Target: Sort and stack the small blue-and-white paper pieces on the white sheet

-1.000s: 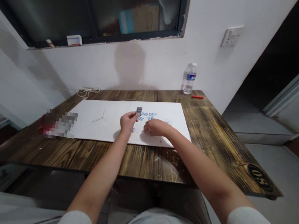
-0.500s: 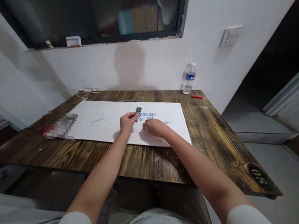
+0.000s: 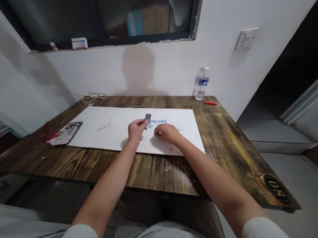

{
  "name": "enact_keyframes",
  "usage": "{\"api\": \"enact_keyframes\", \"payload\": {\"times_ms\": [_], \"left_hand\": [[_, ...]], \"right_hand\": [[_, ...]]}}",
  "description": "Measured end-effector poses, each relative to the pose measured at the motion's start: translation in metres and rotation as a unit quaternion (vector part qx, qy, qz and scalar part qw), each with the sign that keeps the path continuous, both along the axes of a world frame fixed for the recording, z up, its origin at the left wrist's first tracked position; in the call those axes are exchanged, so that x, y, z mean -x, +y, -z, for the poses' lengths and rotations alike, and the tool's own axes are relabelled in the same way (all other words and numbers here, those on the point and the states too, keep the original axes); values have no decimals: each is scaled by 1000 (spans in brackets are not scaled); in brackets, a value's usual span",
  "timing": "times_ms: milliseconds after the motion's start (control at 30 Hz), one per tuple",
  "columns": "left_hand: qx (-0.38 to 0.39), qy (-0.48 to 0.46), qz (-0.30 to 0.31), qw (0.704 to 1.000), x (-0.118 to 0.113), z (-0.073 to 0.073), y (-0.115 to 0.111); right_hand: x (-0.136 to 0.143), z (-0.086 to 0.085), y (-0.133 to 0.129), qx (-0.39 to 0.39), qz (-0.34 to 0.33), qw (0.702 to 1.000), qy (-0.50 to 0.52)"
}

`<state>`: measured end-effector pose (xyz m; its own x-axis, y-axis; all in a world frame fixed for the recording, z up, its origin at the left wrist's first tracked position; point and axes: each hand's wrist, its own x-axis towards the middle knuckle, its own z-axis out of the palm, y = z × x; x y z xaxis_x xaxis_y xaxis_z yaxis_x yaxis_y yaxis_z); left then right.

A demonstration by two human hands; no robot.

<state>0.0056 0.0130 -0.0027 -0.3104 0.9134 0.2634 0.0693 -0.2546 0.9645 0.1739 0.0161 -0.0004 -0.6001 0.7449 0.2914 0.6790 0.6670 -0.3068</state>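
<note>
My left hand (image 3: 136, 128) pinches a small dark rectangular piece with pale stripes (image 3: 148, 117), held upright between thumb and fingers above a white board (image 3: 125, 119). To its right, my right hand (image 3: 166, 132) is closed with its fingertips down near the board. A tiny dark bit shows at those fingertips, too small to name. Blue striped rectangles (image 3: 153, 121) lie on the board just beyond both hands; whether they are drawn or loose is hard to tell. Thin dark lines (image 3: 109, 124) branch on the board's left part.
A patterned phone-like item (image 3: 69, 132) and red strands (image 3: 50, 135) lie at the board's left end. A pale cable (image 3: 93, 96) is coiled behind. At the back right stand a water bottle (image 3: 202, 85) and a red pen-like stick (image 3: 210, 103). The wooden table (image 3: 231, 154) meets the wall.
My right hand has shifted slightly right, and a dark bit now shows at its fingertips. My left hand keeps the striped piece almost in place.
</note>
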Motion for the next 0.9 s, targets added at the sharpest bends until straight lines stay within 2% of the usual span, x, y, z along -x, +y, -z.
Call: {"api": "enact_keyframes", "payload": {"times_ms": [100,167,367,467,567,767,900], "left_hand": [[0,6,5,1000,0,0,0],[3,10,6,1000,1,1,0],[27,10,19,999,0,4,2],[37,15,37,999,0,5,2],[49,32,53,997,0,7,3],[53,40,71,995,-1,9,4],[52,46,78,994,-1,9,3]], "right_hand": [[2,0,4,40,-18,988,149],[4,0,6,87,-10,964,251],[6,-5,9,247,-8,830,500],[4,-7,8,268,-3,793,548],[2,-8,9,271,4,781,563],[2,-2,14,236,26,808,539],[2,1,16,228,23,809,542]]}}
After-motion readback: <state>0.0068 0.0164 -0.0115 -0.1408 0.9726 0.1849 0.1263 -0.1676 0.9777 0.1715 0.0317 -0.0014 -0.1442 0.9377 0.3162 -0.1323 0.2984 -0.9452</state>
